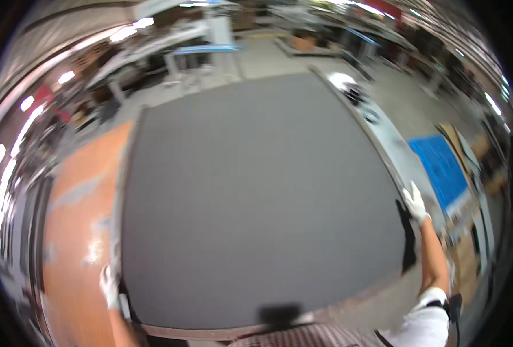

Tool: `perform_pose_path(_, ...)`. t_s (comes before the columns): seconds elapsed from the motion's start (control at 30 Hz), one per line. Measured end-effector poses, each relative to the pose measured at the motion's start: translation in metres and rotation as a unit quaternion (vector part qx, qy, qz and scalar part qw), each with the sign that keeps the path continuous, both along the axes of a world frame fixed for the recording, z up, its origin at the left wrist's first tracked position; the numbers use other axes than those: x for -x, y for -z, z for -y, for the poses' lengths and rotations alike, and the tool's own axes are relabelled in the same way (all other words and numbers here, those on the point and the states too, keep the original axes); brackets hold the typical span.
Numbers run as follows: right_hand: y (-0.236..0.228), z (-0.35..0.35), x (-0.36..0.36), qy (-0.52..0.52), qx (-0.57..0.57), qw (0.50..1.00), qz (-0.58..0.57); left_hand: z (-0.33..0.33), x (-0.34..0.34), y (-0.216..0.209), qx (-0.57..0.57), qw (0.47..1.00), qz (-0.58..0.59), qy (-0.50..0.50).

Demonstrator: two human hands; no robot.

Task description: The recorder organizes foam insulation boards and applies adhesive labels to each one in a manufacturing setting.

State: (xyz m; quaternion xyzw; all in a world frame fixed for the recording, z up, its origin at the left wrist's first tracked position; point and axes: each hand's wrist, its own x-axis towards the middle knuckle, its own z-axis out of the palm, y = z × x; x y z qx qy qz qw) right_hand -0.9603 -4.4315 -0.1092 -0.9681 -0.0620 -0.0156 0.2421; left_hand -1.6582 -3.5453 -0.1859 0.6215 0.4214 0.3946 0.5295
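Head view from the left of two fisheye cameras worn side by side, facing forward and steeply down over a broad grey panel (pixel 262 191), its near edge close below the wearer and its far edge well off. The field is upright and unmirrored, straight edges bowing toward a dark rim, with the wearer's striped garment (pixel 311 338) at the lower border. Its upper part reaches across the floor (pixel 268 53) to distant workbenches (pixel 152 47) and ceiling lights (pixel 144 23).
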Motion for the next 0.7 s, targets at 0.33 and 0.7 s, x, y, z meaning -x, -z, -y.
perform_pose_path(0.33,0.064,0.062,0.166,0.348,-0.249,0.892,0.150,0.128,0.094,0.026,-0.240,0.829,-0.417,-0.285)
perform_pose_path(0.7,0.070,0.080,0.150,0.469,-0.302,0.811,0.178,0.098,0.084,0.064,0.017,0.948,-0.079,-0.307)
